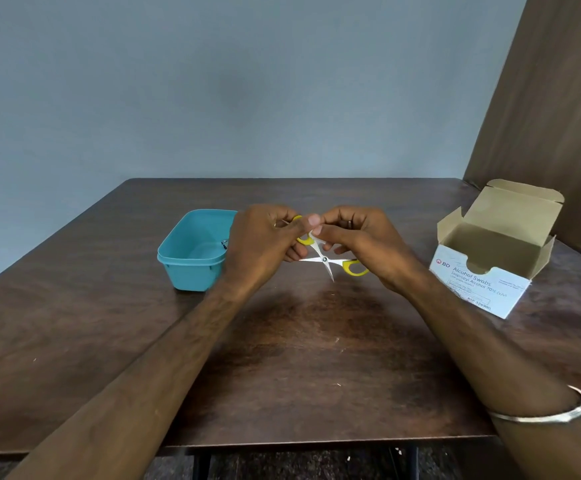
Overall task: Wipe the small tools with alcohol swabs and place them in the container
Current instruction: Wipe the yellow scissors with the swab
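Small item in container (pixel 192 251) too small to identify.

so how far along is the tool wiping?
Done: one small metal tool already lies in the blue container. In hand: both hands hold the open yellow scissors, right hand wiping a blade. Left: scissors into the container.

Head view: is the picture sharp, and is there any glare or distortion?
Head view: the scissors and both hands are sharp; the table shows a soft glare patch near its middle; wide-angle bending curves the table edges; small print on the swab box is slightly soft.
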A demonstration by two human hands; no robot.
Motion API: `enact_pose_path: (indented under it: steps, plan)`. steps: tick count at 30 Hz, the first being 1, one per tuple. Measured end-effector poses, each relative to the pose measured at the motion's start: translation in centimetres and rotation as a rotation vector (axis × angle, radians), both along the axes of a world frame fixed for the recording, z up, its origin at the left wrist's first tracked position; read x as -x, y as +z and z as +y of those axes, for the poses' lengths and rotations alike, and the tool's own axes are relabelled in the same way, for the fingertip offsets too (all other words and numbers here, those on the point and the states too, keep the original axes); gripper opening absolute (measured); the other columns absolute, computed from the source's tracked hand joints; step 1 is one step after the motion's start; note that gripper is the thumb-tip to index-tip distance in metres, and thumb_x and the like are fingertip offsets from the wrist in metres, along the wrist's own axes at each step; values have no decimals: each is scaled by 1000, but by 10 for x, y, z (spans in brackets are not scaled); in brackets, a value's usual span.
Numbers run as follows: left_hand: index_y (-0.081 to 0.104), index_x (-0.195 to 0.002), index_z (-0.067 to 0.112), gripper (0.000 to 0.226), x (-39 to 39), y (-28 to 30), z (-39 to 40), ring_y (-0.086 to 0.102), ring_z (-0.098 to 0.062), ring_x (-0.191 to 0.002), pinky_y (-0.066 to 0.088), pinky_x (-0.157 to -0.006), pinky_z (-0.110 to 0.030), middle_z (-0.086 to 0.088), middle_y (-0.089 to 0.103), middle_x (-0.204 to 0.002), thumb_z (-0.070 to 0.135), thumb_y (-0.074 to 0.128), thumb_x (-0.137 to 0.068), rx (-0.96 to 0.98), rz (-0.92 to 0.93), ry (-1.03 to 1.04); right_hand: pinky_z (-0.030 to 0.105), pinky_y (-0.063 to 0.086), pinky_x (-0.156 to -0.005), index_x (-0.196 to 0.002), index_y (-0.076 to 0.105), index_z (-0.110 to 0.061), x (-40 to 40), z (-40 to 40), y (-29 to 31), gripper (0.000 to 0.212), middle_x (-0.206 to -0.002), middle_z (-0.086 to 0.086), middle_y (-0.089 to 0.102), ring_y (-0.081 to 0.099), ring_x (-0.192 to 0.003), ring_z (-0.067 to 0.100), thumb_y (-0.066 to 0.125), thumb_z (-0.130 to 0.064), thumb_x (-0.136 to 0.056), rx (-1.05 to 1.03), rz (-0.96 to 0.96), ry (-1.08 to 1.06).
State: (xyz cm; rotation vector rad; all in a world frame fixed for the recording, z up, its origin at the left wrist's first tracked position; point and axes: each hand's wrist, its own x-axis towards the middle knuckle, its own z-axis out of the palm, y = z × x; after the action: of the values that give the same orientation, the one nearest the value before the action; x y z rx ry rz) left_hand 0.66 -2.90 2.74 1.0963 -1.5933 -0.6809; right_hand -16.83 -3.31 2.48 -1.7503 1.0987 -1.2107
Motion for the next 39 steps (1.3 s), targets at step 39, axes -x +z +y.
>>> enact_pose_path:
  steps: [39]
  plan:
    - [76,-85,13,25,-4,-1,-2,69,-5,-56,62,-68,-38,2,72,-65,37,72,-86,136,-191,101,10,47,-60,-81,73,-22,11,-8,-7,8,-80,-3,73,63,-67,0,73,-17,-88,32,433,50]
